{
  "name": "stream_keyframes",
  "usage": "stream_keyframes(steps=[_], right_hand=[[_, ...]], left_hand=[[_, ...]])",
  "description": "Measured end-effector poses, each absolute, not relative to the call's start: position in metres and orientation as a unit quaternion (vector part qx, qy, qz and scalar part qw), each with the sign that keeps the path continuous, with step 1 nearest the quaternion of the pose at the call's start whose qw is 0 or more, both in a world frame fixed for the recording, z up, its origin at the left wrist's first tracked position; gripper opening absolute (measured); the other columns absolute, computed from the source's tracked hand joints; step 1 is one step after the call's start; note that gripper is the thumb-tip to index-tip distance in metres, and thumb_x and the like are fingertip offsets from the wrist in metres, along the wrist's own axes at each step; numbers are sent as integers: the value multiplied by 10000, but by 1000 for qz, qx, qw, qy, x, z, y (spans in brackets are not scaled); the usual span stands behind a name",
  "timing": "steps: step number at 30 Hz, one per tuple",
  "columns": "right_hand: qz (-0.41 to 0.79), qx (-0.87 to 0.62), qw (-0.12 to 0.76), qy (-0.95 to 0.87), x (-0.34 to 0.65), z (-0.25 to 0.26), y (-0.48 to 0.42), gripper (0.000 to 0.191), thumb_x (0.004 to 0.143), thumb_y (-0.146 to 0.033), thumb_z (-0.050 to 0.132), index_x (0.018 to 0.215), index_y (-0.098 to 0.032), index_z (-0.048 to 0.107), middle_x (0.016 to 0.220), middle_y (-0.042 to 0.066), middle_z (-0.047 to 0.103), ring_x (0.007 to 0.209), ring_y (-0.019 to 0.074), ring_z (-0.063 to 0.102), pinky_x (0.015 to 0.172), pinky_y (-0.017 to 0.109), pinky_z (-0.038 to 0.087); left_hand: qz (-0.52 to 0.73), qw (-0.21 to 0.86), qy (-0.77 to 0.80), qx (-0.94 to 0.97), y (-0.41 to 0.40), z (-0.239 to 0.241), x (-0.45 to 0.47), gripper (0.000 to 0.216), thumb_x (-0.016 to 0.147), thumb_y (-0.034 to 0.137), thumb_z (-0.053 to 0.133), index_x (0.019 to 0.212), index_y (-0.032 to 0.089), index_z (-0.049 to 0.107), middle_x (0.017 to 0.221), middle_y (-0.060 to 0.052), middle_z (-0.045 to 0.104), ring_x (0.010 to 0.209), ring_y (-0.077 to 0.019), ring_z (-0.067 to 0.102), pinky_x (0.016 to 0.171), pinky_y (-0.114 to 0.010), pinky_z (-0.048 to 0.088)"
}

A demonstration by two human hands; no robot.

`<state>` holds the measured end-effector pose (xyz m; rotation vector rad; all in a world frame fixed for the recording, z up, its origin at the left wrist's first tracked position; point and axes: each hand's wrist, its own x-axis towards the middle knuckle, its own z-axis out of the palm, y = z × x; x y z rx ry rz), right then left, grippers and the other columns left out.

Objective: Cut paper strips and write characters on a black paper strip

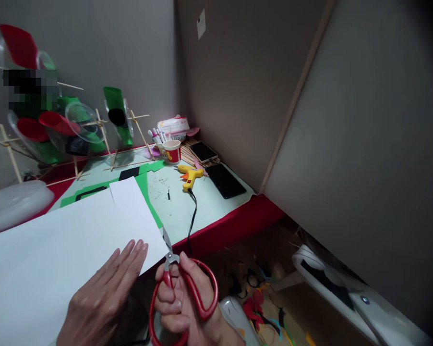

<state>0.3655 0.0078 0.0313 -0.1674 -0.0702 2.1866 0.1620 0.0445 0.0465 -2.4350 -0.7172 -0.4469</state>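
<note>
My left hand (pixel 104 288) lies flat on a large sheet of white paper (pixel 58 240), fingers stretched out and close together. My right hand (pixel 187 293) grips a pair of scissors (pixel 169 257) by its thick red handles. The blades point up and away, at the right edge of the paper near its corner. A slit shows along the far edge of the sheet, beside a raised flap. Green paper (pixel 146 194) sticks out from beneath the white sheet.
A yellow glue gun (pixel 190 177) with a black cord lies beyond the scissors, beside a black phone (pixel 225 181). Behind stand a red paper cup (pixel 172 152) and markers (pixel 159 136). Stick frames with cups (pixel 117 115) stand at left. Paper scraps (pixel 259 307) litter the floor.
</note>
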Motion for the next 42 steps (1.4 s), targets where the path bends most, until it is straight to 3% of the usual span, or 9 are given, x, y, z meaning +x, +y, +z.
stream_keyframes(steps=[6,13,19,24,30,35,38,42], right_hand=[[894,-52,439,-66,367,26,16,481,655,-499,887,813,-119,638,494,-71,478,393,11,232,331,137,43],[879,-82,468,-42,360,27,12,530,720,-539,832,899,-63,681,560,-20,544,440,29,354,341,131,103],[891,-86,441,-60,359,18,20,475,776,-551,790,849,-97,669,509,-48,500,394,26,283,331,139,55],[885,-89,454,-49,360,18,19,476,759,-517,823,849,-77,666,513,-54,484,395,4,259,344,132,38],[874,-111,471,-56,362,30,18,530,764,-544,818,872,-42,687,553,-19,517,431,12,337,360,127,56],[885,-98,450,-62,362,26,23,455,756,-492,840,820,-79,662,501,-62,461,404,6,224,335,122,38],[883,-91,457,-55,363,28,22,442,729,-448,869,831,-73,658,510,-77,442,418,-5,194,336,103,44],[881,-108,458,-47,366,35,17,497,700,-442,895,881,-38,667,556,-60,467,440,-16,255,356,87,70]], left_hand=[[-173,266,-299,-900,42,47,164,553,920,93,387,1466,29,447,1526,-159,511,1502,-251,332,1261,-397,226],[-175,270,-292,-900,38,48,166,531,930,121,410,1446,8,463,1483,-191,548,1521,-250,288,1265,-401,213],[-163,285,-283,-901,36,51,166,548,906,71,404,1446,0,459,1468,-199,561,1544,-248,220,1265,-409,191],[-188,278,-301,-893,38,44,164,565,898,46,398,1461,41,455,1493,-150,551,1509,-238,317,1254,-405,242],[-184,303,-273,-894,40,45,164,601,891,273,502,1422,-8,487,1476,-194,555,1426,-297,458,1249,-415,246],[-186,305,-281,-891,41,42,164,602,842,96,430,1438,26,482,1478,-158,564,1476,-257,383,1249,-396,247],[-203,301,-280,-889,42,38,164,600,846,134,439,1431,8,485,1481,-172,558,1495,-268,347,1252,-408,238],[-196,319,-278,-885,43,41,167,597,834,117,423,1415,7,507,1455,-180,580,1397,-277,497,1247,-411,240]])
